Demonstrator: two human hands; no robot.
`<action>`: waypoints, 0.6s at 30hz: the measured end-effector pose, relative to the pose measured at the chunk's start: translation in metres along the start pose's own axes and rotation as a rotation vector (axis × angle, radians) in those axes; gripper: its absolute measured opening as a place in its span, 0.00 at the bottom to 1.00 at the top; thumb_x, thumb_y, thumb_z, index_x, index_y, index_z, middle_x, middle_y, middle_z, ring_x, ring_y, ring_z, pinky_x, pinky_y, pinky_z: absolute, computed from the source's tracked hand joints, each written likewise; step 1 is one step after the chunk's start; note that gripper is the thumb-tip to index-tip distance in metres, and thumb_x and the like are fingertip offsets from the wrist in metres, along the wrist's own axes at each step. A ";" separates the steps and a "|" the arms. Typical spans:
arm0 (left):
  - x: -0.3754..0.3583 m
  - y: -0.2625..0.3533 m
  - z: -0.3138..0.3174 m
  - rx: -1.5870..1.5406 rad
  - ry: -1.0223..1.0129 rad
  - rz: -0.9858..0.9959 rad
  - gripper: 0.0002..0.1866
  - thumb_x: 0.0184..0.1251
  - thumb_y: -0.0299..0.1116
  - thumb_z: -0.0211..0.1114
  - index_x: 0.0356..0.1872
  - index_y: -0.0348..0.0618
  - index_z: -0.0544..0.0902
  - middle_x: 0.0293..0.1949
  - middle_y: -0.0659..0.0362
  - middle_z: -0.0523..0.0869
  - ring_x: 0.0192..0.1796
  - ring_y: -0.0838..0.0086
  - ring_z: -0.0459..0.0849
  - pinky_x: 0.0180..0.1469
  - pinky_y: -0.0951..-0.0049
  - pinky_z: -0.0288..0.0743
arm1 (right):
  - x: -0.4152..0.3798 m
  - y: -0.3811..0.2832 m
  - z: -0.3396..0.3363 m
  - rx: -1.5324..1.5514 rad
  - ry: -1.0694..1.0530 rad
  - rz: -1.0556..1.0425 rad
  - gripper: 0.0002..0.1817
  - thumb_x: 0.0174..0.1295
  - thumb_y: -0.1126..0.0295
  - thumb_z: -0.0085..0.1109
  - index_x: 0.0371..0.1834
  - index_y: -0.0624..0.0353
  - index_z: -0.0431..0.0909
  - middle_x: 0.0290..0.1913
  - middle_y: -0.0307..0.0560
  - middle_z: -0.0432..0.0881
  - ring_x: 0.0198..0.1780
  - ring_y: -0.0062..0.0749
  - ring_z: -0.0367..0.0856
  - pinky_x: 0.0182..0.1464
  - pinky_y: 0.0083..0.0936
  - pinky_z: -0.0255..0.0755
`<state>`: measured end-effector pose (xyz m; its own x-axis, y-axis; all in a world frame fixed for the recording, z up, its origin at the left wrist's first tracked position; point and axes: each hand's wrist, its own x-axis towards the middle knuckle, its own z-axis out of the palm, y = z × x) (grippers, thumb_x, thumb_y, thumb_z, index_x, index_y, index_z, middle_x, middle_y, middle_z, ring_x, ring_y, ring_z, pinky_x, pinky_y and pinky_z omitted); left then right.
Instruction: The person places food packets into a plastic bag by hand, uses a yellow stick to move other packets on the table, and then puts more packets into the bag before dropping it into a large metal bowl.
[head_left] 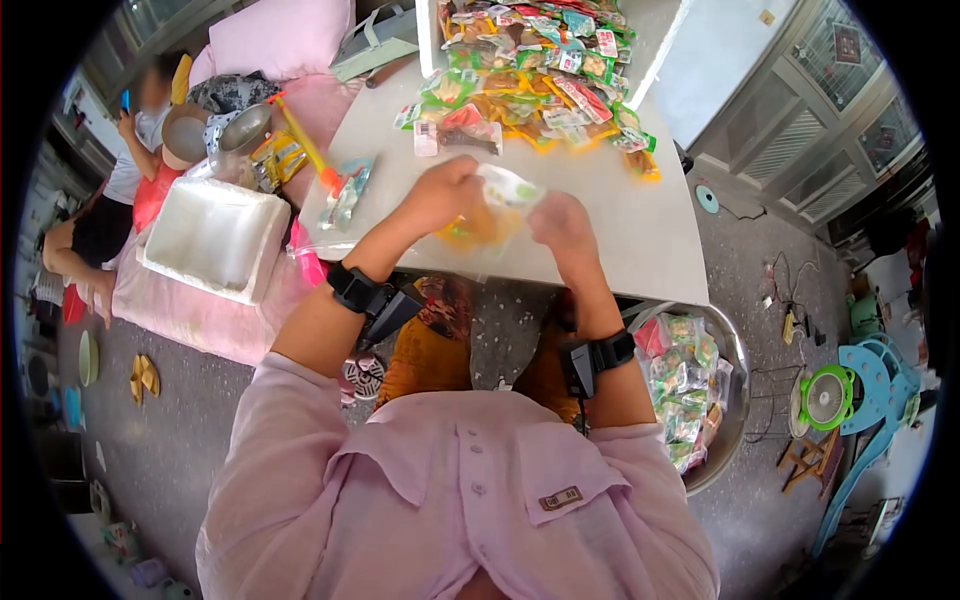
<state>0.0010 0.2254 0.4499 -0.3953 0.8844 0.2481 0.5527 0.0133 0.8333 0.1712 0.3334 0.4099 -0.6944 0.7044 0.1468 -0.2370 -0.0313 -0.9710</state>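
Over the near part of the white table, my left hand and my right hand are closed on a small food packet, one at each side. Its top is white and green, and its lower part is yellow-orange and blurred by motion. Many similar packets are heaped at the table's far side, some inside a white box. A pale packet with a dark filling lies just beyond my hands. To the left, a light blue packet lies near the table's edge.
A metal basin full of packets is on the floor at the right. A white foam box rests on the pink bed at the left, where another person sits. Farther right is a green fan.
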 end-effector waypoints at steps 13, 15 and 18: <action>-0.044 -0.001 0.061 0.046 0.096 0.107 0.12 0.54 0.29 0.52 0.40 0.39 0.73 0.31 0.51 0.76 0.35 0.60 0.75 0.38 0.70 0.68 | -0.038 0.023 -0.037 0.087 -0.116 0.327 0.13 0.54 0.73 0.52 0.43 0.63 0.70 0.35 0.40 0.76 0.34 0.21 0.75 0.36 0.18 0.69; -0.050 -0.019 0.064 0.117 0.143 0.065 0.13 0.52 0.31 0.54 0.40 0.39 0.73 0.33 0.50 0.76 0.37 0.59 0.75 0.39 0.69 0.68 | -0.045 0.030 -0.050 0.229 0.025 0.302 0.11 0.55 0.74 0.50 0.43 0.61 0.70 0.36 0.42 0.77 0.35 0.27 0.77 0.35 0.24 0.72; -0.058 -0.024 0.067 0.283 0.146 0.027 0.15 0.49 0.35 0.57 0.38 0.39 0.74 0.36 0.48 0.75 0.39 0.57 0.74 0.40 0.66 0.69 | -0.052 0.039 -0.062 0.406 0.249 0.339 0.10 0.57 0.75 0.47 0.42 0.59 0.68 0.38 0.43 0.76 0.36 0.32 0.77 0.36 0.33 0.74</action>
<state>0.0601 0.2054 0.3825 -0.4679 0.8100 0.3534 0.7385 0.1387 0.6598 0.2400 0.3398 0.3530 -0.6078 0.7515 -0.2564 -0.3049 -0.5190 -0.7985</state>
